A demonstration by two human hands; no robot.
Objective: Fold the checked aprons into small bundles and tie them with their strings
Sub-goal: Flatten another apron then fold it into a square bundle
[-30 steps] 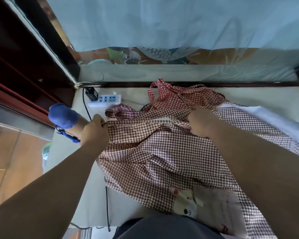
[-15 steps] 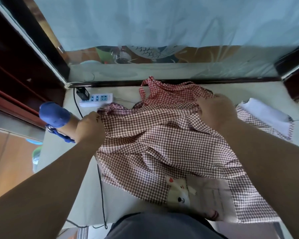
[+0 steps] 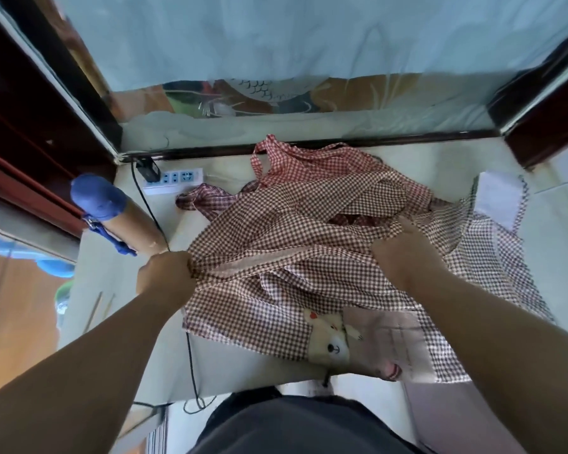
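A pale cream worktop (image 3: 230, 371) carries everything. Most of it is covered by a brown-and-white checked apron (image 3: 292, 309), which lies crumpled across the middle and right. Its lower part, with a pale pocket bearing a cream bear patch (image 3: 328, 342), lies near the front edge. Behind it, towards the back wall, a red-and-white checked apron (image 3: 312, 165) lies in a loose heap, partly under the brown one and not yet handled.

The left hand (image 3: 166, 276) has its grip closed tight on the brown apron's left edge, the cloth bunched in the fist. The right hand (image 3: 404, 253) pinches a gather of the same cloth further right, with one finger lying out along it.

A second ago both hands held the apron's upper edge up near the back, and half a second ago they stood wide apart along it. Now they have come towards the person and drawn that edge down with them, so a pale band of hem or reverse side runs between the two fists. I judge that the first fold has begun, though the cloth is wrinkled and will likely need smoothing before the bundle can shrink. No string is tied yet.

A white folded cloth (image 3: 499, 198) lies at the far right. A brown cardboard tube with a blue cap (image 3: 128, 221) lies at the left, with a white power strip (image 3: 174, 180) behind it.
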